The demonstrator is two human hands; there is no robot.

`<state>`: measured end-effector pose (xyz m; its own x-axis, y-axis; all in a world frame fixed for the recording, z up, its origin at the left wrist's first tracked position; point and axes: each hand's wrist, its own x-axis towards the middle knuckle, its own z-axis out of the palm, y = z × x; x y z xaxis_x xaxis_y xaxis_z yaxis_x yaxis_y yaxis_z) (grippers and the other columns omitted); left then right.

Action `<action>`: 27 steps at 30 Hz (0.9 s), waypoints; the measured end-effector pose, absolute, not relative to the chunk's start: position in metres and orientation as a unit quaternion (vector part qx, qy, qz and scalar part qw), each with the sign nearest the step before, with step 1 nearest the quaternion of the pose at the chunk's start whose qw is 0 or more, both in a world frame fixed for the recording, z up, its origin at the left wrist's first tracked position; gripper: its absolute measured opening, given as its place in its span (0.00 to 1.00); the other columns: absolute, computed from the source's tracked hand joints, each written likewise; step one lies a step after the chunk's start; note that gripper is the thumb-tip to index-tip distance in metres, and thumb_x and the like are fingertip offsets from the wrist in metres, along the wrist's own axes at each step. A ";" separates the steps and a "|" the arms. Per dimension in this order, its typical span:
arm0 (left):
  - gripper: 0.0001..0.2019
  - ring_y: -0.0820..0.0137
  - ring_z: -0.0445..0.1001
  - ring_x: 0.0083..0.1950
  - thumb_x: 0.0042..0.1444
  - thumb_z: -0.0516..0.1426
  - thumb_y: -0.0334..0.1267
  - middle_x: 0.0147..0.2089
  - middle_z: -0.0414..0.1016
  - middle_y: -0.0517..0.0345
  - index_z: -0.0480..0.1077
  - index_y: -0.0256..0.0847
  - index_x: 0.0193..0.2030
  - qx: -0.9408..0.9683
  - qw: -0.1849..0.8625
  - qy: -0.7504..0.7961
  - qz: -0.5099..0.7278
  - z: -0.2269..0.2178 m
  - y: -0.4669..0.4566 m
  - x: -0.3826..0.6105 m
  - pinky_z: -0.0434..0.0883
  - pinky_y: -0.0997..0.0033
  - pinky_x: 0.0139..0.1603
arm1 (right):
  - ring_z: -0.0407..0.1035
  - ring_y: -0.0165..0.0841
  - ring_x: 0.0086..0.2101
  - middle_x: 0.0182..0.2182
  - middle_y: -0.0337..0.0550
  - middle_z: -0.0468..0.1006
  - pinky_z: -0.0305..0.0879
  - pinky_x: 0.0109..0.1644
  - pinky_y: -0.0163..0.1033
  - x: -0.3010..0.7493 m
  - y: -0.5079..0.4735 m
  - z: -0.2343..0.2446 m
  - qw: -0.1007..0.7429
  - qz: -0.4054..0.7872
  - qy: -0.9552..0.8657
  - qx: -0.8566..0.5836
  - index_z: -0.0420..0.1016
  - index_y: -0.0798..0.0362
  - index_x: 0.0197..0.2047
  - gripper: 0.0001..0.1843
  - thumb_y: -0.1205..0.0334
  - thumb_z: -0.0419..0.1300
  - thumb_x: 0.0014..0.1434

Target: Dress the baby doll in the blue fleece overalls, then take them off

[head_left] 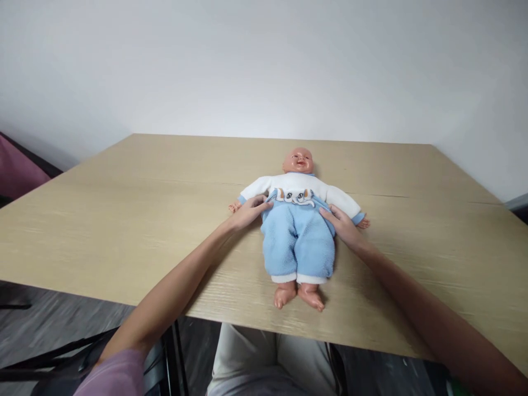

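A baby doll [297,159] lies on its back on the table, head toward the wall and bare feet toward me. It wears a white top [284,180] with blue cuffs and fluffy light blue trousers [299,231] with white hems. An elephant-like picture shows at the waist. At the trousers' left side, my left hand [251,211] is closed on the waistband edge. My right hand [342,224] grips the opposite side of the waistband, its thumb and fingers at the cloth. Some fingertips are hidden by the fabric. Both doll arms stretch outward beyond my hands.
The wide wooden table [144,220] reaches back to a white wall [264,66]. Thin seams cross its top. Below its near edge are my legs [247,352] and a black chair [165,357] at the left. Something pink [18,168] stands at the far left.
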<state>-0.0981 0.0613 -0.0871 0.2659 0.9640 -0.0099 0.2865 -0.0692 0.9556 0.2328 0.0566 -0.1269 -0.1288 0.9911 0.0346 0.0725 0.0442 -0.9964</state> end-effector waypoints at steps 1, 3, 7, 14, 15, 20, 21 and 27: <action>0.24 0.63 0.74 0.42 0.61 0.72 0.60 0.36 0.74 0.59 0.73 0.42 0.36 0.608 0.516 0.479 0.367 -0.094 0.060 -0.101 0.71 0.64 0.46 | 0.80 0.48 0.51 0.41 0.41 0.88 0.75 0.67 0.52 0.233 0.052 -0.126 0.464 0.540 -0.532 -0.459 0.83 0.45 0.39 0.21 0.35 0.75 0.61; 0.22 0.64 0.76 0.41 0.58 0.74 0.57 0.36 0.76 0.59 0.74 0.42 0.38 0.533 0.601 0.443 0.398 -0.107 0.060 -0.103 0.71 0.65 0.45 | 0.81 0.52 0.60 0.48 0.43 0.92 0.74 0.73 0.55 0.230 0.044 -0.122 0.476 0.616 -0.466 -0.420 0.86 0.43 0.44 0.19 0.38 0.75 0.60; 0.23 0.55 0.84 0.50 0.58 0.75 0.55 0.45 0.86 0.50 0.81 0.39 0.49 0.443 0.700 0.356 0.431 -0.123 0.061 -0.098 0.76 0.59 0.54 | 0.76 0.55 0.71 0.58 0.42 0.92 0.70 0.81 0.59 0.222 0.041 -0.113 0.476 0.676 -0.405 -0.391 0.88 0.41 0.51 0.19 0.45 0.76 0.59; 0.26 0.49 0.86 0.61 0.61 0.76 0.52 0.55 0.89 0.43 0.83 0.38 0.59 0.452 0.719 0.344 0.400 -0.129 0.063 -0.105 0.78 0.52 0.65 | 0.73 0.54 0.74 0.61 0.41 0.91 0.63 0.85 0.60 0.247 0.050 -0.124 0.411 0.638 -0.518 -0.395 0.89 0.42 0.53 0.21 0.43 0.77 0.60; 0.26 0.50 0.86 0.61 0.61 0.76 0.50 0.55 0.89 0.44 0.83 0.39 0.60 0.455 0.718 0.347 0.396 -0.129 0.062 -0.108 0.78 0.53 0.65 | 0.73 0.54 0.73 0.60 0.40 0.91 0.61 0.86 0.60 0.251 0.049 -0.126 0.401 0.622 -0.535 -0.408 0.89 0.42 0.52 0.21 0.42 0.78 0.60; 0.22 0.48 0.86 0.64 0.64 0.74 0.48 0.56 0.90 0.43 0.83 0.39 0.60 0.445 0.739 0.318 0.393 -0.131 0.061 -0.109 0.79 0.51 0.69 | 0.77 0.53 0.69 0.59 0.42 0.91 0.67 0.82 0.58 0.245 0.042 -0.136 0.435 0.599 -0.524 -0.421 0.87 0.41 0.51 0.22 0.35 0.74 0.64; 0.22 0.47 0.86 0.64 0.64 0.73 0.49 0.55 0.90 0.42 0.83 0.38 0.58 0.437 0.745 0.312 0.395 -0.132 0.061 -0.107 0.78 0.50 0.69 | 0.78 0.53 0.68 0.58 0.42 0.91 0.70 0.80 0.58 0.242 0.041 -0.138 0.448 0.603 -0.510 -0.419 0.86 0.41 0.52 0.23 0.34 0.73 0.64; 0.23 0.46 0.86 0.61 0.60 0.75 0.54 0.51 0.90 0.42 0.84 0.37 0.51 0.453 0.716 0.340 0.407 -0.133 0.064 -0.095 0.79 0.52 0.64 | 0.81 0.51 0.61 0.53 0.42 0.90 0.75 0.74 0.56 0.238 0.049 -0.147 0.471 0.594 -0.498 -0.420 0.85 0.41 0.51 0.22 0.36 0.75 0.62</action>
